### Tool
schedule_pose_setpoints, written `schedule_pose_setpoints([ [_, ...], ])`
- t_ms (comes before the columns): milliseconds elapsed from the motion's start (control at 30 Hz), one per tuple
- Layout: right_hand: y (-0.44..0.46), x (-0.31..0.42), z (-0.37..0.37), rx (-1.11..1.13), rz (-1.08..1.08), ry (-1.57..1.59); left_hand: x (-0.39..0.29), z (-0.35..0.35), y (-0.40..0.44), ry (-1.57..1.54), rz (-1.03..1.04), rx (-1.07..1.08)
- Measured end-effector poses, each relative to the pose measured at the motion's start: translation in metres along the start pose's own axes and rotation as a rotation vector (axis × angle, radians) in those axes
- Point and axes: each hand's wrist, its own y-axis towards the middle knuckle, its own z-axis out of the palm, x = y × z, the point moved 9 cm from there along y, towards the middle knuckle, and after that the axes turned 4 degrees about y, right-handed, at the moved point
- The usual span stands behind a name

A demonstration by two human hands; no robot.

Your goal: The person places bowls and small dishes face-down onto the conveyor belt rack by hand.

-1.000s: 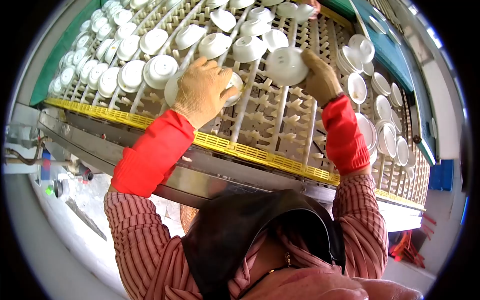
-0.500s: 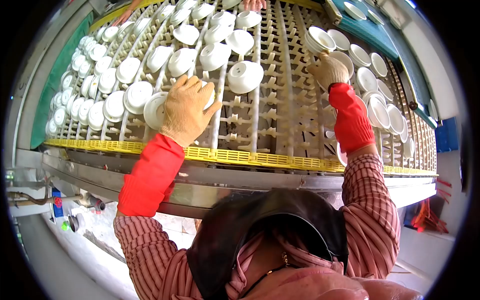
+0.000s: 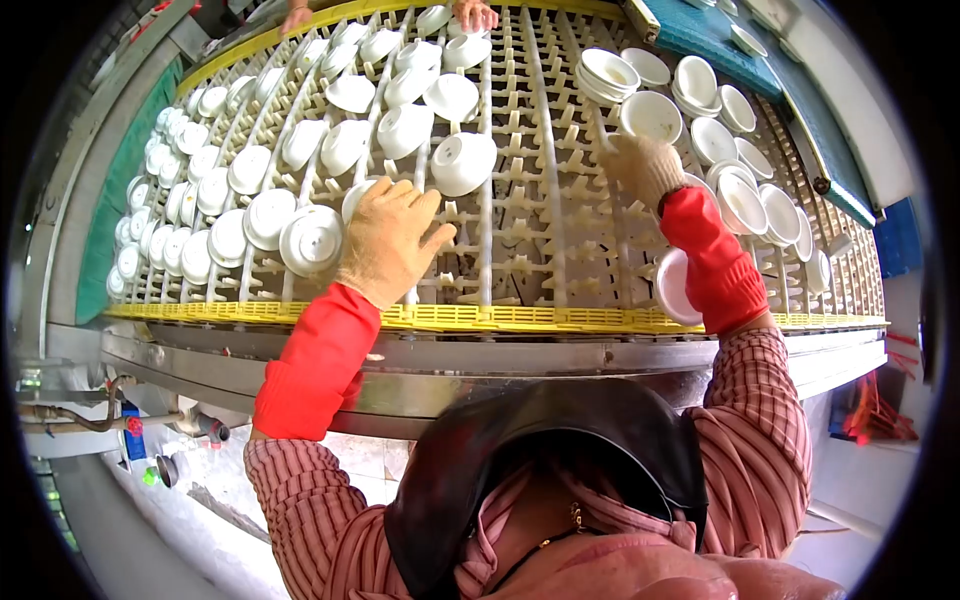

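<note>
My left hand (image 3: 390, 238), in a tan glove, is over a white bowl (image 3: 356, 196) on the pegged rack; its fingers are curled and the bowl is mostly hidden behind them. A stacked pair of upside-down dishes (image 3: 311, 241) lies just left of it, and an upturned bowl (image 3: 463, 164) to its right. My right hand (image 3: 643, 165), gloved and blurred, is at the near edge of an upright bowl (image 3: 651, 117) on the right side. Whether its fingers grip that bowl cannot be made out. Below it rests another white dish (image 3: 677, 287).
The pegged rack (image 3: 520, 250) has a yellow edge strip (image 3: 480, 317) along its near side. Upturned bowls and dishes fill its left; upright bowls stand at right. At the far edge are another person's hands (image 3: 474, 15). A teal panel (image 3: 825, 150) borders the right.
My right hand has gone from a bowl near the centre to the bowls at right. The bowl it held now rests upturned on the rack. My left hand has stayed over the left-centre dishes.
</note>
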Motion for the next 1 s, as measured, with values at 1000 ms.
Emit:
schedule_pose_setpoints([
  [1000, 0.124, -0.022, 0.000, -0.100, 0.295, 1.352, -0.032, 0.067, 0.085, 0.103, 0.016, -0.039],
])
